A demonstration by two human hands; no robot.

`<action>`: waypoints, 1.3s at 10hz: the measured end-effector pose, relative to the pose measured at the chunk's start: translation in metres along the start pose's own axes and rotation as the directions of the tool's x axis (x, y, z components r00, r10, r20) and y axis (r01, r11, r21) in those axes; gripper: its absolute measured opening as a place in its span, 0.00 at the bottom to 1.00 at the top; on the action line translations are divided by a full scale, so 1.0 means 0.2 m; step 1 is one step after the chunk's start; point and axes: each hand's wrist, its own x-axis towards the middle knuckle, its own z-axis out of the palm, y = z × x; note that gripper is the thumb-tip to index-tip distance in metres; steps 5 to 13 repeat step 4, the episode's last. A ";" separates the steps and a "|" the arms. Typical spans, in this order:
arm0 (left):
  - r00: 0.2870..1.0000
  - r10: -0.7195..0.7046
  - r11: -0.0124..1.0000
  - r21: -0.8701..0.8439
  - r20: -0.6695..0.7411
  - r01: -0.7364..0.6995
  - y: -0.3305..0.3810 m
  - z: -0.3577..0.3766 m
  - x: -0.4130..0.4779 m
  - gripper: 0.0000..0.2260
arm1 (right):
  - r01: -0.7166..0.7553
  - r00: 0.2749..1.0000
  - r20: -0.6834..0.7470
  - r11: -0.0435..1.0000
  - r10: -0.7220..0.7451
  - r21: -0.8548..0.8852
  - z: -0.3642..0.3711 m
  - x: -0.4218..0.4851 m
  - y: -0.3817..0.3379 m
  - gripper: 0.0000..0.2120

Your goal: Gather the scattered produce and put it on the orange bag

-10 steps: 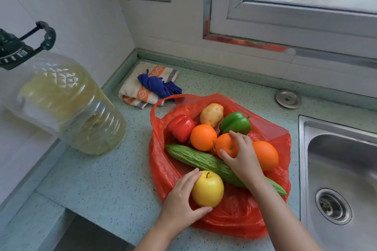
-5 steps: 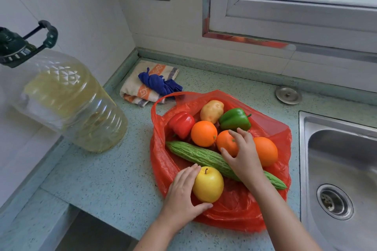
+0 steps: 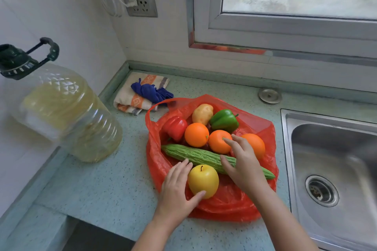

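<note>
The orange bag (image 3: 228,206) lies flat on the counter with the produce on it: a potato (image 3: 202,113), a green pepper (image 3: 224,120), a red pepper (image 3: 175,130), three oranges (image 3: 196,134) (image 3: 218,143) (image 3: 256,144), a bitter gourd (image 3: 195,155) and a yellow apple (image 3: 203,181). My left hand (image 3: 175,191) cups the apple's left side, thumb under it. My right hand (image 3: 243,167) hovers over the gourd with fingers spread, a fingertip touching the middle orange.
A large oil bottle (image 3: 61,112) stands at the left by the wall. A folded towel (image 3: 132,98) with a blue cloth (image 3: 152,92) lies behind the bag. A steel sink (image 3: 330,169) is at the right, with a round metal cap (image 3: 269,95) behind it.
My right hand has lifted off the middle orange and opened, drawing back over the gourd. My left hand stays on the apple.
</note>
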 end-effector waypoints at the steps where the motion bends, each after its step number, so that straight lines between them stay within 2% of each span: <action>1: 0.993 0.043 0.997 0.068 -0.111 -0.036 0.01 -0.04 0.04 0.28 | 0.008 0.999 -0.052 0.999 -0.010 -0.041 -0.04 -0.03 -0.04 0.22; 3: 0.943 0.236 0.968 0.144 -0.234 -0.207 0.11 -0.26 0.17 0.23 | 0.011 0.984 -0.173 0.990 -0.036 -0.140 -0.18 -0.03 -0.20 0.22; 4: 0.919 0.284 0.956 0.153 -0.272 -0.250 0.18 -0.39 0.26 0.22 | 0.014 0.974 -0.219 0.982 -0.055 -0.188 -0.27 0.02 -0.29 0.21; 13: 0.919 0.284 0.956 0.153 -0.272 -0.250 0.18 -0.39 0.26 0.22 | 0.014 0.974 -0.219 0.982 -0.055 -0.188 -0.27 0.02 -0.29 0.21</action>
